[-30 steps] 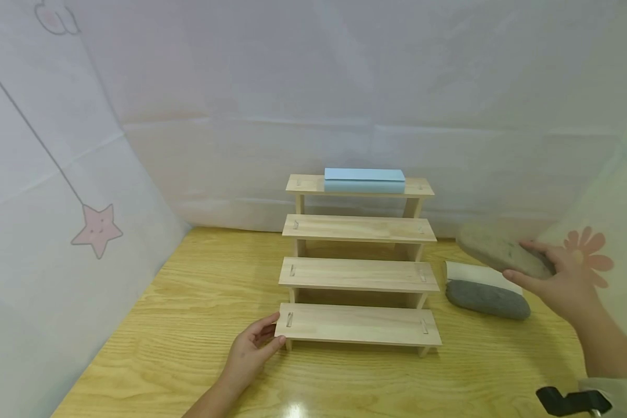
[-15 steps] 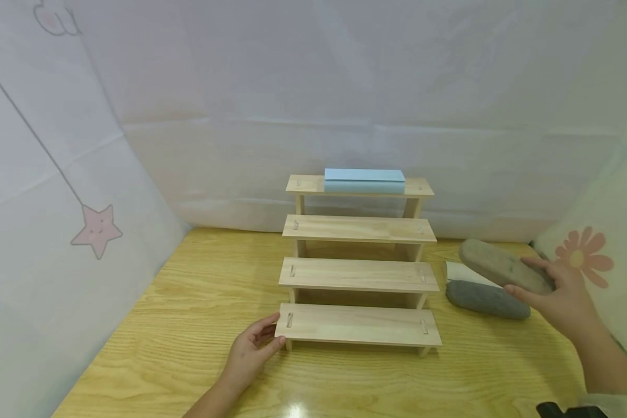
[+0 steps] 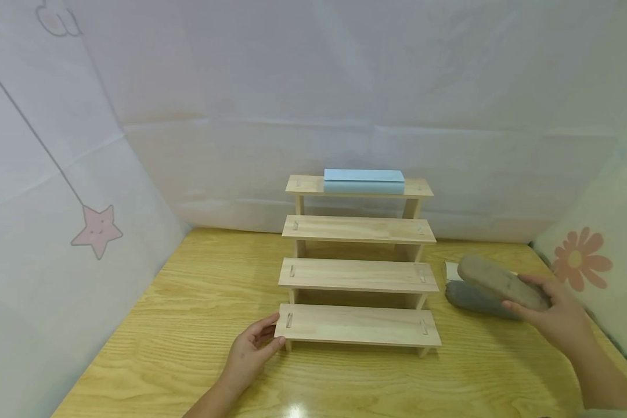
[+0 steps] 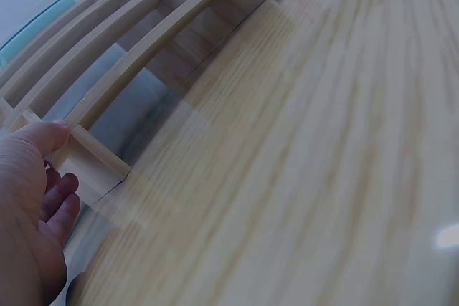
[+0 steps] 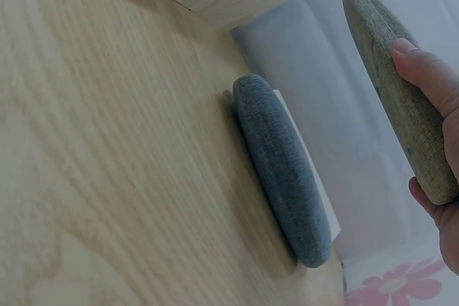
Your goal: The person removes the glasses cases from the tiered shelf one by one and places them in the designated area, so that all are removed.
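Observation:
A four-step wooden display stand (image 3: 357, 323) is in the middle of the head view. My left hand (image 3: 248, 351) holds the left end of its lowest shelf, thumb at the front corner and fingers at the end. Over at the right, my right hand (image 3: 559, 316) grips a beige-grey fabric glasses case (image 3: 498, 281) by its near end, thumb on one side. That case hangs tilted above a dark grey glasses case (image 5: 283, 170) lying on the table. Behind the dark one lies a white case (image 3: 451, 271), mostly hidden.
On the top shelf lies a light blue case (image 3: 364, 181). The stand is on a wood-grain table (image 3: 198, 307). A pale cloth (image 3: 240, 116) with a printed star and flower surrounds the table at the back and sides.
My right hand has lowered the beige-grey glasses case toward the dark grey one, which it now partly covers in the head view. My left hand has stayed in place.

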{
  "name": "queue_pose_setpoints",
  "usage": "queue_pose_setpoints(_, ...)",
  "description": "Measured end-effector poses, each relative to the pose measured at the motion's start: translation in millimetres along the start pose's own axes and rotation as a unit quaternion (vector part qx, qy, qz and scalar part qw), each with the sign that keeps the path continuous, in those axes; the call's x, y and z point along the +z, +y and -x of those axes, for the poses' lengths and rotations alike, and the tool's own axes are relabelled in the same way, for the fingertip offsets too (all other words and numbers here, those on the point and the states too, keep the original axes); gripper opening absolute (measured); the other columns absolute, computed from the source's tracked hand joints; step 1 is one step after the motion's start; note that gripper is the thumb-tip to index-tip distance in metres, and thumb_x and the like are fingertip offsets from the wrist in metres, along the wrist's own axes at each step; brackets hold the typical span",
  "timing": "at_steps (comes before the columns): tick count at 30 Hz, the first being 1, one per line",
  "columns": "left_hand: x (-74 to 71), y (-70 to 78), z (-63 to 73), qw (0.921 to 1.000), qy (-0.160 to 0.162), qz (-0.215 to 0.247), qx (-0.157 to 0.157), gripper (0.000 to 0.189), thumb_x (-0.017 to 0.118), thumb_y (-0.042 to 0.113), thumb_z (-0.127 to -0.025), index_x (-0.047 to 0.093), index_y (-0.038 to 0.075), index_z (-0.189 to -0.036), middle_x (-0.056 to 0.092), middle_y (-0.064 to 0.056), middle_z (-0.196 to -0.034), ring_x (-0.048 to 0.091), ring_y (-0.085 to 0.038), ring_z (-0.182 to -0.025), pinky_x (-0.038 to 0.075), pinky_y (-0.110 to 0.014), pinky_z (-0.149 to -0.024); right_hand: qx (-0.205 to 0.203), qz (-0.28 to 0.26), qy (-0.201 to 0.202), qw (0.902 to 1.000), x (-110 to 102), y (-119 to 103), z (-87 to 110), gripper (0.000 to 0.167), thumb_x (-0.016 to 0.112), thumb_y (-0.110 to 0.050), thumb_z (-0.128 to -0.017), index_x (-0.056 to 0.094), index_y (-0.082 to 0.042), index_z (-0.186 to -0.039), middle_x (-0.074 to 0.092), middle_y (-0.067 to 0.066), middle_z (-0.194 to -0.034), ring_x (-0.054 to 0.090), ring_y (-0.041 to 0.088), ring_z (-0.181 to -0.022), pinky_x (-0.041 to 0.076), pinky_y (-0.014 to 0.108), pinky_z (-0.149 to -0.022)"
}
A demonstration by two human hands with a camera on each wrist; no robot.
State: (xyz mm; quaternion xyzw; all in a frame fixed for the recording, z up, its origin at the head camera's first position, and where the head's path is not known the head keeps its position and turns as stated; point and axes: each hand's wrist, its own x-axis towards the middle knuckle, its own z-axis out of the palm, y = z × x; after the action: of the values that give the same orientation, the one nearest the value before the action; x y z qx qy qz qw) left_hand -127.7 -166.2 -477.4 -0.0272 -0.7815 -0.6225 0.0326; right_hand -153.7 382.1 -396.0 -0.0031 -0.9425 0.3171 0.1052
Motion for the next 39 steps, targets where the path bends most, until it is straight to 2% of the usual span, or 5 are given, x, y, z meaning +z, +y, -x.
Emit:
queue_pose_setpoints(2,0.0,0.3,0.1,1.0,0.0,0.0,0.0,0.049,0.077,0.014,-0.084,0.061,0.005,-0.13,0.064,-0.009,-0.126,0.063,-0.012,-0.108,0.053,-0.028,-0.098,0.001,-0.007,-0.003,1.0,2.9,1.7,1.4,0.076,0.077,-0.035,-0.086,0.042,0.0,-0.144,0.039,0.035,-0.142,0.045,0.046,-0.11,0.04,0.028,-0.075)
queue_pose_setpoints(5,0.1,0.4,0.0,1.0,0.001,0.0,0.0,0.049,0.077,0.014,-0.084,0.061,0.005,-0.13,0.065,-0.009,-0.126,0.063,-0.013,-0.108,0.053,-0.029,-0.098,0.012,-0.015,-0.02,0.9996,6.6,4.1,3.7,0.079,0.075,-0.037,-0.087,0.038,0.001,-0.146,0.034,0.038,-0.146,0.042,0.05,-0.115,0.043,0.051,-0.083)
queue_pose_setpoints(7,0.3,0.3,-0.2,1.0,0.001,0.0,0.001,0.049,0.077,0.014,-0.084,0.061,0.005,-0.13,0.065,-0.009,-0.125,0.063,-0.013,-0.108,0.053,-0.029,-0.098,0.016,-0.026,-0.034,0.999,8.7,5.8,5.4,0.081,0.073,-0.038,-0.088,0.035,0.002,-0.147,0.03,0.039,-0.147,0.039,0.055,-0.119,0.038,0.066,-0.085)
queue_pose_setpoints(21,0.5,-0.8,-0.6,1.0,0.0,0.002,0.003,0.048,0.077,0.014,-0.084,0.061,0.005,-0.129,0.065,-0.009,-0.126,0.063,-0.015,-0.109,0.053,-0.03,-0.098,0.027,-0.044,-0.045,0.9977,28.7,21.4,20.2,0.08,0.074,-0.036,-0.088,0.037,0.005,-0.146,0.029,0.042,-0.146,0.03,0.064,-0.126,0.029,0.076,-0.094)
queue_pose_setpoints(39,0.2,-0.4,0.8,1.0,-0.003,0.004,0.001,0.049,0.076,0.013,-0.085,0.06,0.004,-0.13,0.064,-0.01,-0.127,0.062,-0.012,-0.108,0.053,-0.027,-0.097,0.034,-0.049,-0.047,0.9971,53.0,31.4,35.9,0.077,0.077,-0.033,-0.085,0.042,0.006,-0.142,0.036,0.04,-0.142,0.033,0.06,-0.126,0.032,0.072,-0.095)
